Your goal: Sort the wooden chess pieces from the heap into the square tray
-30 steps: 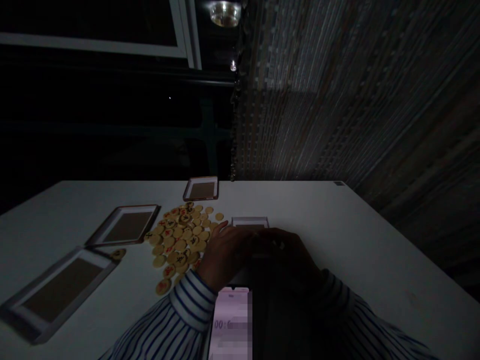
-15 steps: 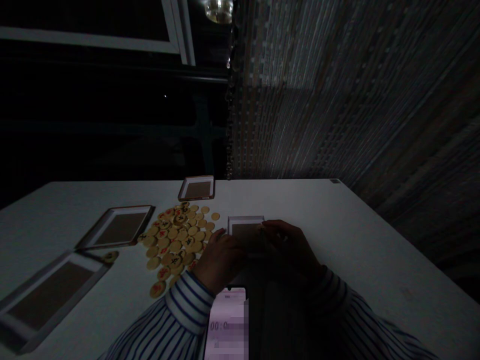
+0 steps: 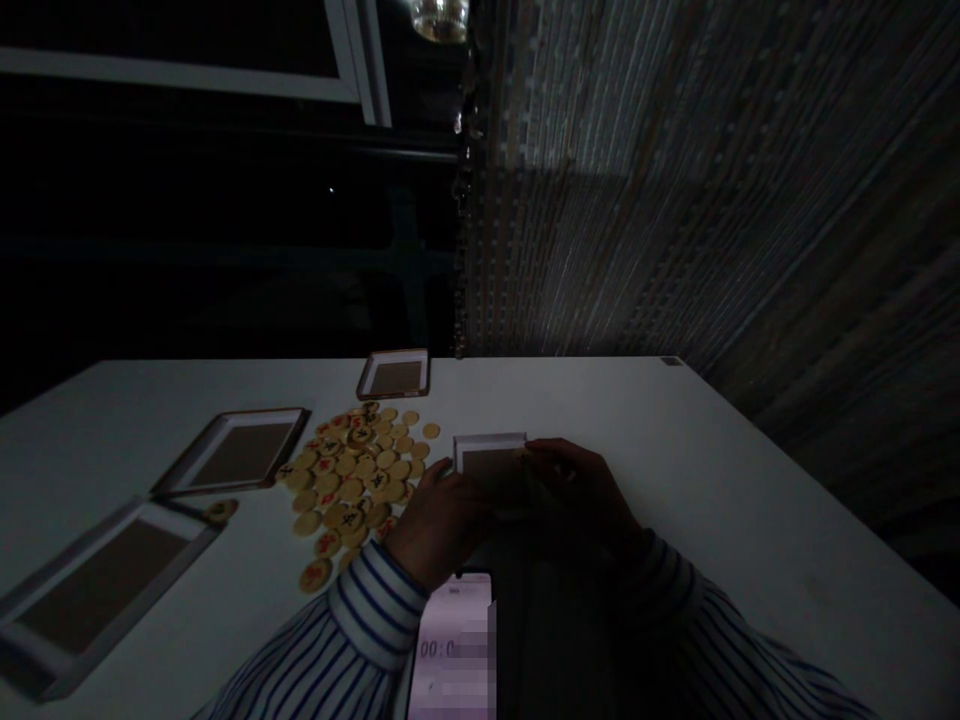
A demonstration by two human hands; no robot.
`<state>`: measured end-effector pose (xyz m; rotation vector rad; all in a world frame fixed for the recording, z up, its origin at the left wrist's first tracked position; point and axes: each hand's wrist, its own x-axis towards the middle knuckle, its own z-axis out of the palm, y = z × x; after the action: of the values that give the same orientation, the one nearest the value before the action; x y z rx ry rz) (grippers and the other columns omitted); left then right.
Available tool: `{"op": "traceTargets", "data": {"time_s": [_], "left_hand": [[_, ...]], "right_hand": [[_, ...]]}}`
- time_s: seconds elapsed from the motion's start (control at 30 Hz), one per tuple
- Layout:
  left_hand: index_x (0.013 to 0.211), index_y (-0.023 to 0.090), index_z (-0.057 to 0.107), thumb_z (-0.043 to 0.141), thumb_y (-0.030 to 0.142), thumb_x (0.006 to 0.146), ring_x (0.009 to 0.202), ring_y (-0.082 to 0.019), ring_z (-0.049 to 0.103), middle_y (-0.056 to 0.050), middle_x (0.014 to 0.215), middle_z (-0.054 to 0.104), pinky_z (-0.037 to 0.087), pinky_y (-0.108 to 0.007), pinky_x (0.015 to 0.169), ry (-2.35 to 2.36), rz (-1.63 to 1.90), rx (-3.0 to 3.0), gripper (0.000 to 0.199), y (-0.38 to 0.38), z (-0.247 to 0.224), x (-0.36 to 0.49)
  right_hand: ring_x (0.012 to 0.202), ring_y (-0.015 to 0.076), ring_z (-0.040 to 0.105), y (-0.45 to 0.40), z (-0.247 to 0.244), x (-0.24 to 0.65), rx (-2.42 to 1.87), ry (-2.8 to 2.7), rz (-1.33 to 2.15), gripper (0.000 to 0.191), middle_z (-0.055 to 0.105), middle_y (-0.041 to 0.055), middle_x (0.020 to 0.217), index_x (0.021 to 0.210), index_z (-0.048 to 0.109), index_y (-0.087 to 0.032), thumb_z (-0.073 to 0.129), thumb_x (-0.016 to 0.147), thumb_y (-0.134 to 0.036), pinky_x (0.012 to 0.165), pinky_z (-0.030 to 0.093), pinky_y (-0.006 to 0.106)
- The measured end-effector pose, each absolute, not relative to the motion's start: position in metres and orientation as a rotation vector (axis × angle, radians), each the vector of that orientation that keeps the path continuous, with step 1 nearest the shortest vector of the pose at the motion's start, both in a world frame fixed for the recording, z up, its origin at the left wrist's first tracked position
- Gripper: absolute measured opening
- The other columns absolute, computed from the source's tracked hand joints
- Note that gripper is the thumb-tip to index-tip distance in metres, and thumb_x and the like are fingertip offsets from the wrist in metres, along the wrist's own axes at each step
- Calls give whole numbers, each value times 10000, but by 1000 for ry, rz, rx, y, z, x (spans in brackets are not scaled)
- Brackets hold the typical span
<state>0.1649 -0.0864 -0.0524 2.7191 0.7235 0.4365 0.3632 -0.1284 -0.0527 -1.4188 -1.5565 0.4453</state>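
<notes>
A shallow open box (image 3: 491,437) with pale walls and a brown bottom lies on the table in front of me. My left hand (image 3: 442,515) is curled over its near left corner, and the fingertips are lost in shadow. My right hand (image 3: 581,490) is at the box's right wall. Between its thumb and fingers is a small round Chinese chess piece (image 3: 520,455), held over the right side of the box. Beside my left hand lies a loose heap of Chinese chess pieces (image 3: 351,490), some with red or black characters.
More shallow boxes stand on the white table (image 3: 600,395): a far box (image 3: 363,378), a left box (image 3: 196,450) and a near-left box (image 3: 64,570). A lone piece (image 3: 221,511) touches the near-left one. A lit phone (image 3: 450,620) lies between my forearms. A strand curtain (image 3: 600,200) hangs behind.
Both hands stay almost where they were at the box. The piece in my right hand shows a little more clearly, with only a tiny shift of the fingers.
</notes>
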Motion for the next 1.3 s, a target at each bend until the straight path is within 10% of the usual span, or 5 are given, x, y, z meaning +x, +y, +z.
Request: {"op": "traceTargets", "data": {"time_s": [0.37, 0.63, 1.3], "left_hand": [[823, 256, 632, 506, 200, 762, 876, -166, 538, 10, 852, 643, 179, -462, 968, 756, 454, 2678, 151, -89, -47, 164], [1020, 201, 573, 428, 233, 807, 905, -171, 558, -51, 979, 629, 427, -321, 801, 924, 895, 2298, 260, -88, -51, 175], [861, 166, 669, 584, 365, 691, 867, -196, 596, -57, 883, 679, 443, -318, 810, 864, 1016, 1507, 275, -83, -34, 205]], "right_hand": [[723, 142, 592, -130, -49, 359, -1423, -1527, 489, 183, 659, 36, 819, 883, 617, -184, 538, 761, -295, 620, 478, 269], [702, 140, 587, -132, -45, 356, -1391, -1576, 549, 181, 655, 36, 812, 889, 603, -184, 530, 771, -301, 569, 446, 251], [803, 150, 602, -130, -34, 350, -1272, -1436, 575, 173, 664, 26, 864, 860, 636, -207, 521, 763, -292, 739, 483, 294]]}}
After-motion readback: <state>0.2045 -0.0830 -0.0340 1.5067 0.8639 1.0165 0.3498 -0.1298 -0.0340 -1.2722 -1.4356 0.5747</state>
